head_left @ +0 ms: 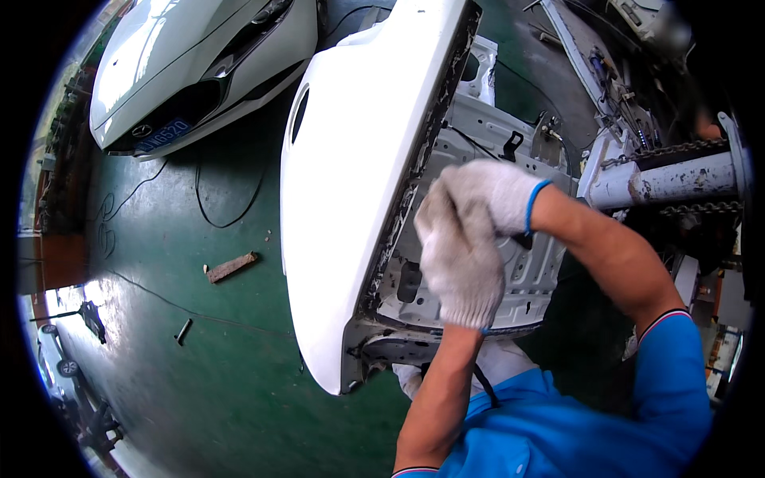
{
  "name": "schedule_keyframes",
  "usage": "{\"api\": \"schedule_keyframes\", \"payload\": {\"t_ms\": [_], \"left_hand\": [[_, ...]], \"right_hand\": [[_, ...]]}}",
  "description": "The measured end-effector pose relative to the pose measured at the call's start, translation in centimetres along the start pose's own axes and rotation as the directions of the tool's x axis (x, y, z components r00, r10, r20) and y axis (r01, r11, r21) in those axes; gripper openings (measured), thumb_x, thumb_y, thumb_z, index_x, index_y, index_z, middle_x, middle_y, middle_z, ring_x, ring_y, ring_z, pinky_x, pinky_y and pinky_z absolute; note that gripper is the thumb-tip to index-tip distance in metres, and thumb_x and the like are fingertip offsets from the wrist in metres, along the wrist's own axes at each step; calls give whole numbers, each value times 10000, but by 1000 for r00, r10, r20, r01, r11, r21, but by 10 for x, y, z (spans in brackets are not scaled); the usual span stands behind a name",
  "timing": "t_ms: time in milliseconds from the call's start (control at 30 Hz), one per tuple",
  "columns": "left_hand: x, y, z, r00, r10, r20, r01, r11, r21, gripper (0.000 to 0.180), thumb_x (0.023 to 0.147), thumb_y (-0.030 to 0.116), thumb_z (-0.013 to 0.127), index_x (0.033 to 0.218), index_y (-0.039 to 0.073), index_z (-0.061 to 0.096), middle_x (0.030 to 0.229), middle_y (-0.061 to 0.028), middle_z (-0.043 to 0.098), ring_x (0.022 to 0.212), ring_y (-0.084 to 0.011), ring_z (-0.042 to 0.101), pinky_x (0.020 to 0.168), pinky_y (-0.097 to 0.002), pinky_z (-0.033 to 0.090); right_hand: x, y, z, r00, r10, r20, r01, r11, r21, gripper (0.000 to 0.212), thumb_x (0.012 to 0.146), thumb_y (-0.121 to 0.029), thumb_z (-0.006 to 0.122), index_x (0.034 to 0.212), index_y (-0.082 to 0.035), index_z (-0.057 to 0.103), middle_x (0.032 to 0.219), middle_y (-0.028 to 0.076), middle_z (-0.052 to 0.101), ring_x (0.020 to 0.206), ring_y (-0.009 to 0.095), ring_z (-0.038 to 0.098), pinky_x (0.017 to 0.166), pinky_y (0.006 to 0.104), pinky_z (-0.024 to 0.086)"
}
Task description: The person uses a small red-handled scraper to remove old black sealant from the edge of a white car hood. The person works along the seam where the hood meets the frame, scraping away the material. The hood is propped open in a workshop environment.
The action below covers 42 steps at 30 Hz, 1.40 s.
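Observation:
Both of my hands wear off-white knitted work gloves and meet over the inner side of a large white car body panel [351, 159]. My left hand [462, 263] comes up from below, its fingers curled. Against it presses my right hand [490, 191], entering from the right with a blue cuff and bent fingers. Whatever the two closed hands hold, if anything, is hidden and blurred. Beneath them lies the grey-white inner sheet metal [518, 279] with ribs and holes. Dark, ragged sealer lines the edge [406, 199] of the panel, whose outer face has an oval opening.
A white car [207, 80] stands at the far left. On the green floor [239, 374] lie a wooden block [231, 267], a hammer-like tool [183, 331] and dark cables [219, 223]. A worn white steel beam [669, 183] with chains [665, 151] stands close on the right.

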State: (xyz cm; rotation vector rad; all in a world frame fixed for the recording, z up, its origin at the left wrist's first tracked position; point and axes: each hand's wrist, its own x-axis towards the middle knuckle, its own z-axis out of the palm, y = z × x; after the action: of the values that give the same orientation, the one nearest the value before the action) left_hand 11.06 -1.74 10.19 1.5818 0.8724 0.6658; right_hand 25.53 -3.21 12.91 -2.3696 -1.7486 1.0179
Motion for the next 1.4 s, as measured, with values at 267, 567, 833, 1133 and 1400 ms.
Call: {"api": "schedule_keyframes", "payload": {"t_ms": [267,567,833,1133,1400], "left_hand": [[4,2,-8,997,76,28,-76,997,-9,541,1078,346,566,1409,-82,576,1332,-328,618,1215,-450,636,1078,-461,495],[-50,-57,-54,1000,0,-5,0,999,51,509,1054,267,590,1400,-107,587,1355,-303,633,1291,-413,599,1136,-456,443],[-30,-46,-49,998,51,37,-51,999,-7,501,1042,270,592,1405,-74,601,1369,-298,634,1274,-400,624,1122,-439,464],[-30,-38,-47,996,85,29,-85,996,1,475,1047,269,600,1381,-68,618,1336,-293,636,1243,-419,632,1090,-439,486],[-42,-50,-47,997,53,49,-54,998,19,440,1035,241,610,1362,-53,639,1332,-276,643,1229,-410,637,1095,-438,480]], "right_hand": [[-6,-3,4,978,-92,-185,96,995,14,253,757,-201,772,863,25,734,861,265,723,888,430,733,785,445,618],[1,-54,92,986,167,-1,-165,977,137,427,865,-305,735,1100,44,665,1007,292,736,1017,440,727,864,474,599],[-1,-40,91,950,253,-185,-227,962,154,368,907,-260,673,1090,56,634,1002,281,740,1002,427,738,848,482,610],[-10,-42,83,960,163,-226,-123,975,183,403,889,-281,711,1082,59,618,1033,283,733,1051,444,715,888,470,592],[-11,-42,107,940,304,-154,-269,940,212,412,904,-299,676,1111,50,608,1038,295,725,1058,463,704,891,499,579]]}}
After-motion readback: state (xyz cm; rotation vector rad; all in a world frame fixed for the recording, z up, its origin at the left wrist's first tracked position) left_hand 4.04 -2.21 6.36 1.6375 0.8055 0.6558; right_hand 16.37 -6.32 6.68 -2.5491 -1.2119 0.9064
